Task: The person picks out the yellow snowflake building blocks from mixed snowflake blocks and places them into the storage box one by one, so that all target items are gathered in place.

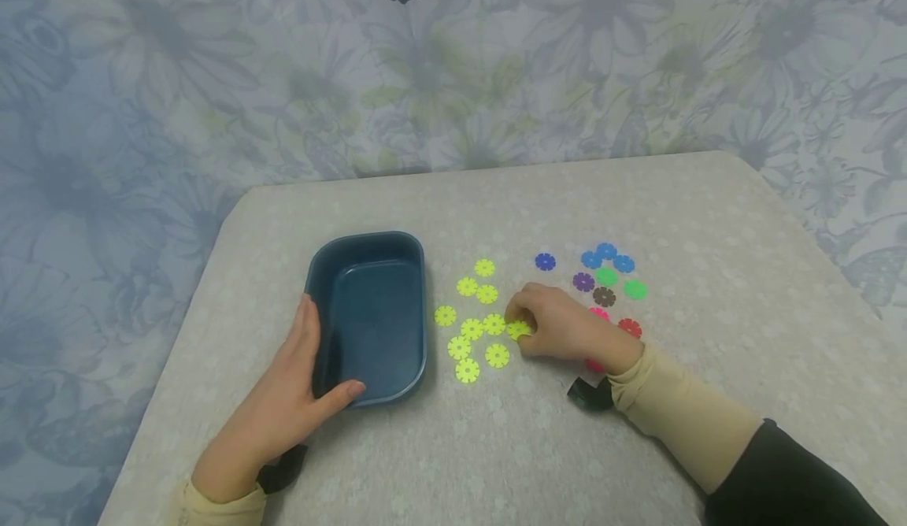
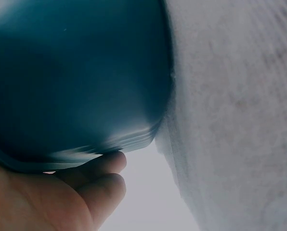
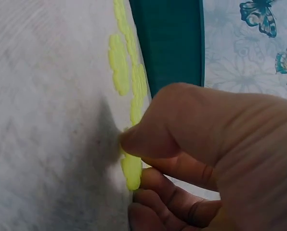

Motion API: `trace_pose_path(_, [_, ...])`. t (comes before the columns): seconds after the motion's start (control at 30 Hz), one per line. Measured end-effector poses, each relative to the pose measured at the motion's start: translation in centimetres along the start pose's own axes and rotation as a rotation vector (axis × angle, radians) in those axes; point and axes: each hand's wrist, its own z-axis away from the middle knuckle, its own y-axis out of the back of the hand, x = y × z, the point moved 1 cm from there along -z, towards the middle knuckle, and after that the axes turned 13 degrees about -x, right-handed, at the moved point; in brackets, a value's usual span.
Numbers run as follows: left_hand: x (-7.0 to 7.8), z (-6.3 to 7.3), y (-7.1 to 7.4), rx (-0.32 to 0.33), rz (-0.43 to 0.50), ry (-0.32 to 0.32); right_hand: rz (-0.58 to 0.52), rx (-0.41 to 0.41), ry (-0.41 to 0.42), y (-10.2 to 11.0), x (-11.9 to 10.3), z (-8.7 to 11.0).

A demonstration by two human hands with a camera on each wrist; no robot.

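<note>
My left hand (image 1: pixel 286 384) holds a dark blue plastic tub (image 1: pixel 375 317) at its near left corner. Its thumb lies over the front rim while the fingers run along the outer left wall. In the left wrist view, fingertips (image 2: pixel 115 162) press against the wall of the tub (image 2: pixel 81 82). My right hand (image 1: pixel 556 323) pinches a yellow notched disc (image 1: pixel 518 329) between thumb and fingers, low over the table. The right wrist view shows the thumb on this yellow disc (image 3: pixel 132 172). Several more yellow discs (image 1: pixel 497 355) lie flat between the tub and my right hand.
Beyond my right hand lie blue discs (image 1: pixel 606 251), green discs (image 1: pixel 634 289), a purple disc (image 1: pixel 584 282), a brown disc (image 1: pixel 605 297) and a red disc (image 1: pixel 629 327). My right forearm partly covers pink discs (image 1: pixel 598 313). A patterned wall (image 1: pixel 453 77) rises behind the table (image 1: pixel 439 463).
</note>
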Motion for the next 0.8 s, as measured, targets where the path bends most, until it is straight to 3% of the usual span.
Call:
trace_pose_path(0.2, [-0.05,-0.03,-0.02,0.003,-0.003,0.002,0.070,0.010,0.018,-0.17,-0.16,-0.02])
trace_pose_path(0.8, [-0.26,-0.10,-0.12,0.015,-0.020,0.003,0.125,0.026,0.056,-0.41,-0.23,0.11])
